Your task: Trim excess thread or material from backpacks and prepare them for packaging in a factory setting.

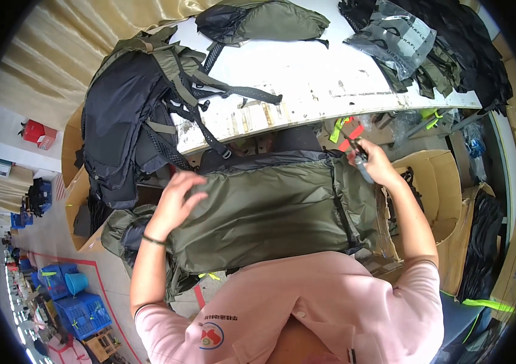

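Left hand: our left hand point(176, 197) lies flat and released on the olive bag point(270, 212), fingers spread over its upper left corner, pressing the fabric down rather than gripping it.
Right hand: our right hand point(374, 162) is clenched round a small metal tool point(360, 159) – snips or a clipper, we cannot tell which – at the bag's upper right corner.
Olive bag: it lies across our lap, just below the table edge point(306, 121), stretched between our two hands; a dark zip or seam runs down its right side.
How it handles: we judge it light, soft and limp – thin, creased cloth with a slight sheen, likely to slide under a flat palm. It will sag wherever it is not held.
Where to hold: the seams, the zip line and the corners look like the firmest places; the open panel would only bunch up.
Table: a white worktop bearing a dark backpack point(130, 115) with trailing straps point(221, 91), a second olive bag point(264, 21) at the far edge, and clear plastic bags point(391, 36) on dark cloth to the right.
Around us: open cardboard boxes point(434, 176) on our right, blue crates point(82, 309) on the floor to our left.
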`<state>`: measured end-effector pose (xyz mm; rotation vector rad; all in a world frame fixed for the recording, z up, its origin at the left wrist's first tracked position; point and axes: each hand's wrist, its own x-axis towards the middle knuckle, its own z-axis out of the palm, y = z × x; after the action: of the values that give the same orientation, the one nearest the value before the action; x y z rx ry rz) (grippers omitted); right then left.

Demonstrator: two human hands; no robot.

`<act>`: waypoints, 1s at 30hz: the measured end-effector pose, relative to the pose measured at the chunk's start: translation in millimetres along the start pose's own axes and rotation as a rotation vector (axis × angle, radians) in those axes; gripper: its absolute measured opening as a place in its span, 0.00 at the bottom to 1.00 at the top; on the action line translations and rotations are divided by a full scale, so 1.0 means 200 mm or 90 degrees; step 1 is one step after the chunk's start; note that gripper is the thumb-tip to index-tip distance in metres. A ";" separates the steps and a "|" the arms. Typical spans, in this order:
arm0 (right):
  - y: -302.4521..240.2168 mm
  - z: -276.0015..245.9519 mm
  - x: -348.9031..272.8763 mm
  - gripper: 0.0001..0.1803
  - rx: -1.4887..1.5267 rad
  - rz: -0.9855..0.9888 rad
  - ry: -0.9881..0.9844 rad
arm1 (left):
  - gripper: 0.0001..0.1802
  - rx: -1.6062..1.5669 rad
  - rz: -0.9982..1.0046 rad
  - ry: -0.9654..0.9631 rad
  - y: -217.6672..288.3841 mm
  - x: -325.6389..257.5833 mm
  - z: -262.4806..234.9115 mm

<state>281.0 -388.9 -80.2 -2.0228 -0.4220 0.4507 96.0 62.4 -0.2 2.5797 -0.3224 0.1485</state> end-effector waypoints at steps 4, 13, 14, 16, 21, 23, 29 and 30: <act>0.21 0.12 0.13 0.14 -0.009 -0.043 -0.044 | 0.17 0.072 0.014 0.047 -0.14 0.16 0.12; 0.42 0.15 0.17 0.13 0.004 0.016 -0.023 | 0.10 -0.298 -0.254 -0.228 -0.36 0.12 0.17; 0.41 0.12 0.18 0.12 -0.008 0.028 -0.020 | 0.10 -0.304 -0.263 -0.239 -0.37 0.11 0.17; 0.33 0.09 0.20 0.11 -0.030 0.020 -0.037 | 0.10 -0.347 -0.272 -0.222 -0.38 0.08 0.21; 0.11 0.07 0.28 0.15 -0.338 -0.071 -0.046 | 0.14 -0.402 -0.284 -0.228 -0.41 0.05 0.25; -0.15 0.13 0.30 0.19 -0.346 -0.081 -0.086 | 0.16 -0.339 -0.192 -0.197 -0.37 0.04 0.23; -0.42 0.48 0.40 0.30 -0.360 -0.342 -0.264 | 0.17 -0.232 -0.123 -0.132 -0.37 0.00 0.27; -0.46 0.52 0.41 0.30 -0.376 -0.356 -0.297 | 0.17 -0.235 -0.131 -0.120 -0.37 -0.01 0.28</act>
<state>293.0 -229.5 -57.2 -2.2060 -1.5079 0.4758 114.8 94.9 -84.6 2.2434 -0.1340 -0.2124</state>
